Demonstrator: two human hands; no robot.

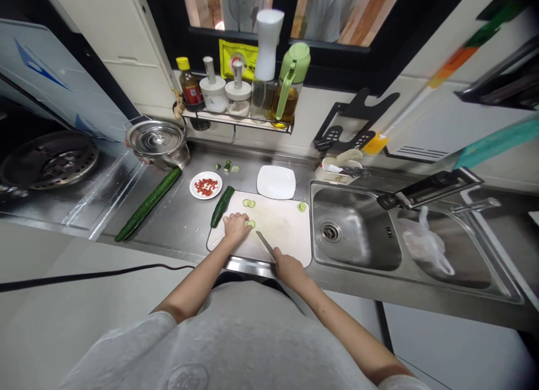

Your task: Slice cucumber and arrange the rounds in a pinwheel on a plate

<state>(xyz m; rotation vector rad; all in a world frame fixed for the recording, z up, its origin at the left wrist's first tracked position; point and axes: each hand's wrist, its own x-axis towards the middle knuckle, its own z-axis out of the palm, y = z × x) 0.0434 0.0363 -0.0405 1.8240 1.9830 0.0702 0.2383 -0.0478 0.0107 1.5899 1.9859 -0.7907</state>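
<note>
My right hand (290, 269) wraps the knife (265, 244) | my left hand (236, 228) at a cucumber slice (251, 224) on the cutting board (288, 235), pinching or not I can't tell | cut cucumber (222, 206) along its left edge | square plate (276, 182) beyond

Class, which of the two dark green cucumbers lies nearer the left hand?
The shorter cucumber, at the left edge of the cutting board, close to the left hand; the longer cucumber lies farther left, on the steel counter.
</note>
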